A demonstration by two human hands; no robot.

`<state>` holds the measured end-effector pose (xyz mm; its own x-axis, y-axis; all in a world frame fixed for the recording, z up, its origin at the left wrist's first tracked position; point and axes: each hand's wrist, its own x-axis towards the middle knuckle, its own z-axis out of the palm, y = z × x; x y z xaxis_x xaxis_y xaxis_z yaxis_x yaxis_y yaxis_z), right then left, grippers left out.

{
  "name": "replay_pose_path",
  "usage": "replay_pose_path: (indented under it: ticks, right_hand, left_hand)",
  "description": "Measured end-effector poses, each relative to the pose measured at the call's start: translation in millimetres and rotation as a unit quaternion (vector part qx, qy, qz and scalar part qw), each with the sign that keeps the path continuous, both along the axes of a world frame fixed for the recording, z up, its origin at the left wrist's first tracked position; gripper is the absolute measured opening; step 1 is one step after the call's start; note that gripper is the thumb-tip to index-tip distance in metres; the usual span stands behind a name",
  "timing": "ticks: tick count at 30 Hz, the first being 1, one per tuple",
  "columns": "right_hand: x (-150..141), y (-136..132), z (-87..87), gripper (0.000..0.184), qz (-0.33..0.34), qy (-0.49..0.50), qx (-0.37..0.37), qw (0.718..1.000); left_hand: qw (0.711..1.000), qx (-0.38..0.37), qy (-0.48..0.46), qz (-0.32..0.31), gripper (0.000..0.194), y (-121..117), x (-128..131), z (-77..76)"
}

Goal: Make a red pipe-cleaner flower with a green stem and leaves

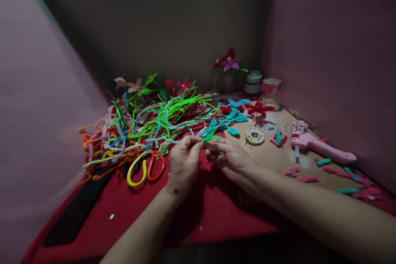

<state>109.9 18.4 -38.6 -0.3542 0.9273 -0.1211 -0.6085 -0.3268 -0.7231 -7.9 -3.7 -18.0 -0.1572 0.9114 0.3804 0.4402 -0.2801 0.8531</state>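
Note:
Both hands meet over the red cloth, pinching a short bright green pipe cleaner piece [213, 137] between them. My left hand [185, 161] has its thumb and forefinger closed on the left end. My right hand [230, 157] grips it from the right, the other fingers curled under. Behind the hands lies a heap of loose green pipe cleaners [182, 109], mixed with other colours. Teal fuzzy petals [233, 116] rest just beyond my right hand. Left of my left hand are scissors [145, 169] with one yellow and one red-orange handle loop.
On the wooden board [269, 159] at right are a pink lever tool [321, 144], a round yellow-rimmed dial [255, 135], a red fuzzy flower [259, 109] and pink and teal scraps. Behind stand a jar [253, 82] and a cup [271, 85]. A black strip [77, 212] lies front left.

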Motion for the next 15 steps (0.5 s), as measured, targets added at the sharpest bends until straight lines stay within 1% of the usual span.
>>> replay_pose_path:
  ticks: [2,3,4,5,6,7,8,9,11,12,13,14,15]
  right_hand:
    - [-0.1,-2.7,2.4,0.014,-0.046,-0.057,0.070,0.995]
    - [1.2,-3.5,3.6,0.013,-0.070,-0.099,0.111,0.986]
    - [2.9,-4.1,4.5,0.011,-0.093,-0.150,0.154,0.972]
    - [4.9,-4.6,4.8,0.010,-0.117,-0.207,0.198,0.951]
    - [6.8,-5.2,4.5,0.011,-0.147,-0.267,0.245,0.920]
    - [8.7,-5.8,3.7,0.012,-0.178,-0.325,0.298,0.880]
    - [10.4,-6.6,2.6,0.013,-0.209,-0.379,0.357,0.828]
    - [12.0,-7.5,1.4,0.015,-0.237,-0.430,0.418,0.765]
    - [14.7,-9.8,-0.7,0.020,-0.272,-0.516,0.528,0.617]
    - [15.9,-11.1,-1.1,0.023,-0.277,-0.550,0.572,0.542]
    - [17.0,-12.4,-1.2,0.025,-0.274,-0.578,0.605,0.475]
    - [17.9,-13.5,-0.8,0.026,-0.268,-0.598,0.628,0.420]
    - [18.5,-14.6,-0.1,0.026,-0.259,-0.614,0.643,0.378]
  left_hand:
    - [0.998,-0.027,-0.049,0.004,0.008,3.0,3.1,1.3]
    - [0.997,-0.039,-0.061,0.002,0.009,4.3,4.0,2.0]
    - [0.996,-0.050,-0.068,-0.004,0.009,5.2,4.5,2.8]
    - [0.996,-0.062,-0.070,-0.013,0.009,5.8,4.6,3.6]
    - [0.995,-0.073,-0.071,-0.022,0.009,5.9,4.2,4.5]
    - [0.993,-0.083,-0.072,-0.034,0.009,5.7,3.5,5.4]
    - [0.992,-0.091,-0.074,-0.045,0.009,5.3,2.6,6.2]
    - [0.991,-0.095,-0.075,-0.054,0.009,4.6,1.6,6.8]
    - [0.991,-0.100,-0.063,-0.061,0.009,3.5,-0.2,7.0]
    - [0.992,-0.098,-0.045,-0.059,0.010,3.2,-0.8,6.3]
    - [0.994,-0.091,-0.016,-0.053,0.010,3.0,-1.2,5.2]
    - [0.996,-0.078,0.024,-0.043,0.010,2.9,-1.4,3.6]
    - [0.995,-0.059,0.072,-0.034,0.010,2.9,-1.6,1.9]
